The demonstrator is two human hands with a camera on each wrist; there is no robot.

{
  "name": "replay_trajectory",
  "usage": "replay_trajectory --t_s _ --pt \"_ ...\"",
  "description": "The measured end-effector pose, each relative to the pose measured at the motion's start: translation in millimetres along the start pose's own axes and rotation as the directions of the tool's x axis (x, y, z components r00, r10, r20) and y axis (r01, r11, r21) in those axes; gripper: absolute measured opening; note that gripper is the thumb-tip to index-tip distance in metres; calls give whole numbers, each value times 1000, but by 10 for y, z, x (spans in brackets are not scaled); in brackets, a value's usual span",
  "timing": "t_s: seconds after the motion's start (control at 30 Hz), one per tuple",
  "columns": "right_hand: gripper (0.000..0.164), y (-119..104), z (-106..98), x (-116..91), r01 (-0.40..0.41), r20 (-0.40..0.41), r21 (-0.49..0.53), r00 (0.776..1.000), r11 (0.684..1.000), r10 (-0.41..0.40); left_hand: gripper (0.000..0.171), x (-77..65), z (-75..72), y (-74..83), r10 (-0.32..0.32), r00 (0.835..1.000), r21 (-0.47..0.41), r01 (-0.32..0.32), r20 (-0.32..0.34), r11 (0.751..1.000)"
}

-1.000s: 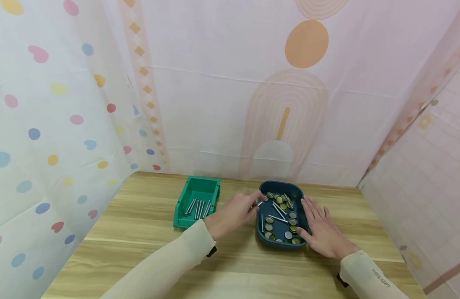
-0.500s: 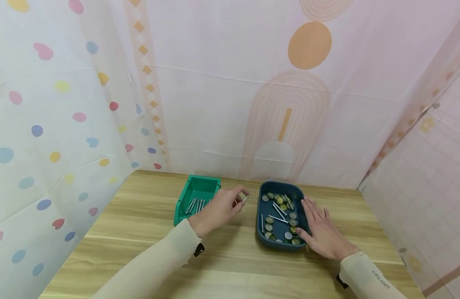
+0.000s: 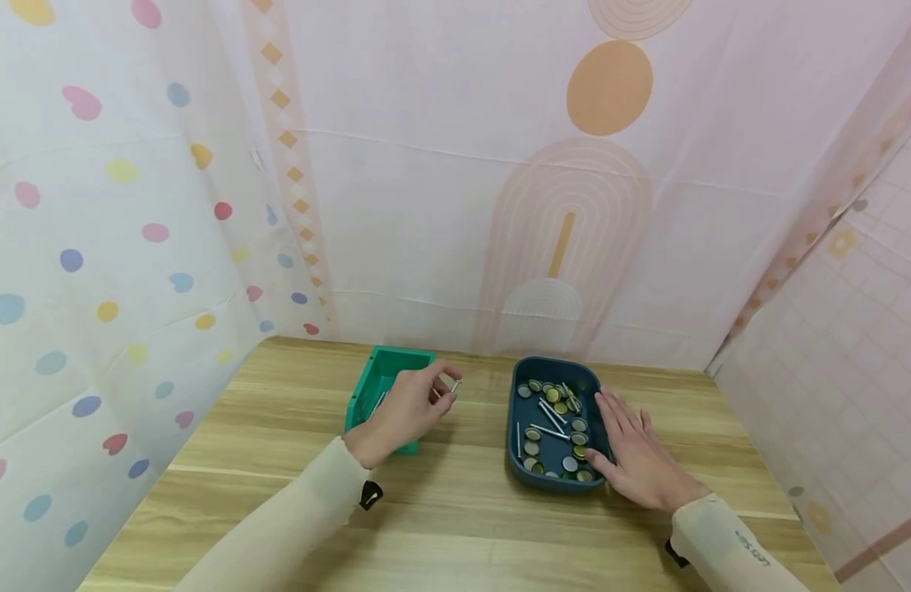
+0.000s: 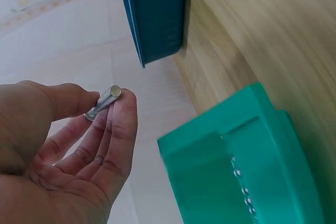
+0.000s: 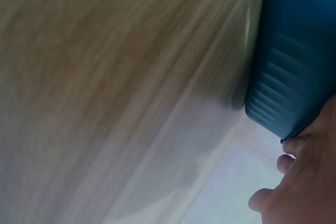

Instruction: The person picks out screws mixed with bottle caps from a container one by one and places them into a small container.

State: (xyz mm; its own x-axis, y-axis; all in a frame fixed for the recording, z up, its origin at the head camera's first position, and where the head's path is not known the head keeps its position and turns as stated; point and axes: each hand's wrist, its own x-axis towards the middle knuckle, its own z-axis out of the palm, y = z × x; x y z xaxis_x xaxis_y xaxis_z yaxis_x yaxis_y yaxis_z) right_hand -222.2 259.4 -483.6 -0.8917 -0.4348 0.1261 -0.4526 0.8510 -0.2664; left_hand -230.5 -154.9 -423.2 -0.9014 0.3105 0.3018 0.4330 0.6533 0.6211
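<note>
A silver metal bolt (image 4: 107, 99) is pinched between the thumb and fingers of my left hand (image 3: 409, 404), its flat end facing the left wrist camera. That hand is over the right side of a green bin (image 3: 385, 360), hiding much of it. Several bolts lie inside the bin. My right hand (image 3: 636, 456) rests along the right rim of a dark blue tray (image 3: 562, 487), fingers extended, thumb over the near right edge. Inside the tray lie several round bottle caps (image 3: 532, 448) and several loose bolts (image 3: 550, 432).
Both containers stand on a wooden table (image 3: 455, 510), the bin to the left and the tray to the right, with bare wood between them. A patterned curtain (image 3: 426, 205) hangs behind the table and along its sides.
My left hand has moved left from the tray's left edge to the green bin, carrying the bolt. The right hand has stayed on the tray.
</note>
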Motion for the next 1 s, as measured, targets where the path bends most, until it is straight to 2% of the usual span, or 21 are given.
replay_trajectory --t_s 0.27,0.5,0.73,1.0 --pt "93 -6 -10 14 4 -7 2 1000 1000 -4 26 -73 -86 -97 -34 999 -50 34 -15 998" --pt "92 -11 -14 4 1 0 0 1000 1000 -1 24 -110 -158 -182 -49 996 4 49 -75 999" --pt "91 -26 -16 -1 -6 -1 2 1000 1000 6 25 -169 -180 -290 -78 986 25 83 -147 996" --pt "92 -22 -23 0 -8 3 1 1000 1000 8 28 -208 -249 -406 -156 974 -26 154 -166 988"
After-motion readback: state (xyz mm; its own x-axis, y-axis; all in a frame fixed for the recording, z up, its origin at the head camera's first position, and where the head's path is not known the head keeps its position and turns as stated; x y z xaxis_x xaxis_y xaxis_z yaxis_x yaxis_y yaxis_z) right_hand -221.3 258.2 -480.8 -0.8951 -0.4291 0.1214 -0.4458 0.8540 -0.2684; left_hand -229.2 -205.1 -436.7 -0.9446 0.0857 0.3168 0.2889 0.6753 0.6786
